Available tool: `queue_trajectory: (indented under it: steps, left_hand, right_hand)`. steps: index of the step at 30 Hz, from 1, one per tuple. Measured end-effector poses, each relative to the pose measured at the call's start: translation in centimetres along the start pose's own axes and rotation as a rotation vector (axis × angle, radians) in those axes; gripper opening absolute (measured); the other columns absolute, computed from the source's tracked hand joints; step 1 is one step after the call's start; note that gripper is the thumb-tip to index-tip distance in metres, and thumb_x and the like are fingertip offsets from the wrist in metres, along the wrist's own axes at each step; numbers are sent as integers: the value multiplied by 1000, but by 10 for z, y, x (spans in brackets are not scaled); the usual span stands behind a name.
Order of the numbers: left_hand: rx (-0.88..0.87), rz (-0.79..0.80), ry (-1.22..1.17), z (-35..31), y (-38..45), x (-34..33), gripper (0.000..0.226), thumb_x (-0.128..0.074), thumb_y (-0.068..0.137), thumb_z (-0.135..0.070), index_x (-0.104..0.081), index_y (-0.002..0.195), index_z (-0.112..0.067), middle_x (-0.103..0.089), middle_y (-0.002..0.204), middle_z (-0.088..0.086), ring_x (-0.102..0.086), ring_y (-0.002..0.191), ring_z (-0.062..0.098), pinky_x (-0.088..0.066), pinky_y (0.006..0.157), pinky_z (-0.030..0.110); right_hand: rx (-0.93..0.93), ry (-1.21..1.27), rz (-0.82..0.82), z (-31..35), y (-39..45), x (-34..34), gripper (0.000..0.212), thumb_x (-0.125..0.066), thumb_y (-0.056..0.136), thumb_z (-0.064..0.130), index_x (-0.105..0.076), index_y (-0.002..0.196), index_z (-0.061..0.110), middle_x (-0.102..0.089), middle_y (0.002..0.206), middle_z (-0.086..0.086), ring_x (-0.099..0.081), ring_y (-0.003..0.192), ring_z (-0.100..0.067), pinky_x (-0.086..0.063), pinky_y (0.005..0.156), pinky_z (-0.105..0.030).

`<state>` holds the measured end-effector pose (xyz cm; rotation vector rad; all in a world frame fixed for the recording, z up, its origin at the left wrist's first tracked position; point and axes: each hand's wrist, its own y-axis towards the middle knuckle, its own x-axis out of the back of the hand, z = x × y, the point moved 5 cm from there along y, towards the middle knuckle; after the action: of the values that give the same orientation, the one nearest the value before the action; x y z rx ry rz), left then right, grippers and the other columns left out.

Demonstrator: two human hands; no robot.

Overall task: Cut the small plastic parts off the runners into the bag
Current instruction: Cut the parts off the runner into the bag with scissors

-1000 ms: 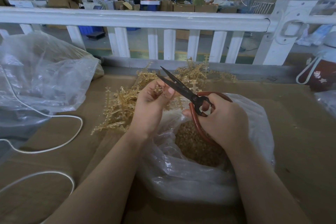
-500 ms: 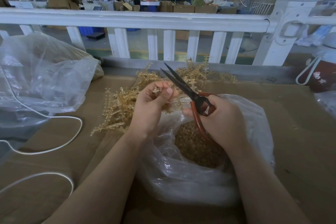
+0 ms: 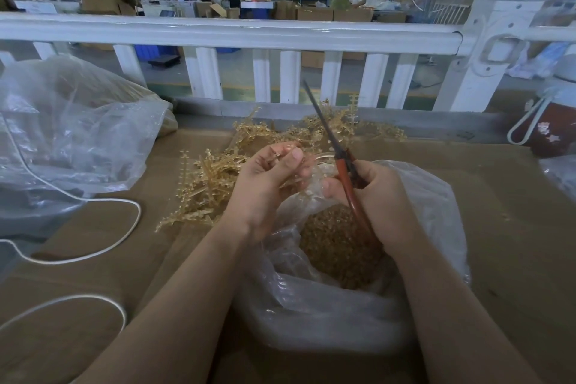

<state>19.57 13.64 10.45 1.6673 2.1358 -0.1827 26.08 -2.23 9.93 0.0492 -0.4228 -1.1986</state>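
Runner [image 3: 282,154], small amber plastic piece, blurred, pinched between thumb and curled fingers of left hand [image 3: 268,184], held just above the open mouth of the bag [image 3: 436,206]. Bag is clear plastic, sits on the brown table [image 3: 514,227], part-filled with cut amber parts [image 3: 336,246]. Right hand [image 3: 380,199] over the bag mouth, fingers wrapped round the red handles of the scissors [image 3: 330,137]; blades closed together, pointing up and away from the bag toward the white fence [image 3: 230,33]. Pile of uncut runners [image 3: 218,174] lies on the table just behind and left of the bag, touching its far edge. Further left of the bag, big crumpled clear bag [image 3: 78,131] and white cord [image 3: 93,254] looping across the table. Right of the bag, near the fence post, dark red jug [image 3: 551,131] with a white loop handle.
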Motion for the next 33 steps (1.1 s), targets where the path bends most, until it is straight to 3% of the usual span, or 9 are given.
queue_trajectory:
  steps: [4,8,11,15,17,23,25,29,33]
  left_hand:
    - [130,1,42,6,-2,-1,45,-77,71,-22,-59,110,-8,-76,97,7,-71,80,15,-54,73,28]
    - [263,83,7,10,-7,-6,22,-74,73,-6,-67,94,-3,-76,91,13,-73,73,14,-56,62,20]
    - [260,96,85,11,-8,-6,13,-73,73,-9,-73,85,-5,-76,82,10,-70,68,11,-55,60,16]
    - [218,93,96,9,-7,-6,17,-72,76,-15,-71,87,-2,-74,78,7,-67,67,10,-54,63,16]
    - [185,64,97,7,-5,-5,10,-70,84,-16,-69,86,-7,-75,81,7,-67,70,11,-54,66,19]
    - [46,-54,115,-1,-3,1,40,-58,98,-8,-73,64,-24,-77,89,11,-73,77,19,-56,74,31]
    - [20,-80,90,-2,-3,2,43,-57,97,-6,-72,62,-26,-76,86,11,-72,75,20,-57,74,32]
    - [-31,-94,65,-4,-1,4,26,-56,97,-3,-69,78,-14,-72,79,9,-68,71,18,-57,73,29]
    - [-79,-92,100,-6,-1,4,21,-55,99,-6,-69,85,-12,-69,77,6,-64,71,16,-55,75,27]
  right_hand:
    - [6,87,-54,5,-2,6,11,-82,81,21,-76,86,12,-76,78,-4,-73,74,-18,-57,67,-22]
    - [2,140,-110,8,-4,11,8,-80,83,20,-76,86,13,-76,79,-2,-73,75,-20,-60,74,-32]
    - [3,120,-114,8,-4,11,9,-80,83,20,-76,84,13,-76,78,-2,-72,74,-17,-58,72,-29]
    - [-11,66,-151,5,-3,12,18,-82,81,29,-75,85,13,-75,79,-7,-71,76,-26,-60,77,-43]
    - [3,23,-166,4,-3,13,22,-83,79,39,-73,80,19,-73,74,0,-69,72,-20,-60,76,-46]
    - [53,-238,-199,1,-6,11,67,-59,53,94,-66,84,34,-69,82,25,-63,78,3,-49,66,-25]
    - [84,-319,-184,1,-6,10,68,-55,55,95,-63,89,37,-68,83,20,-61,79,2,-45,66,-21]
    - [138,-480,-146,2,-8,8,52,-65,68,81,-62,93,35,-61,78,18,-58,75,0,-38,60,-19]
    - [161,-582,-61,5,-9,4,53,-62,68,82,-56,96,37,-57,83,25,-52,78,6,-36,61,-14]
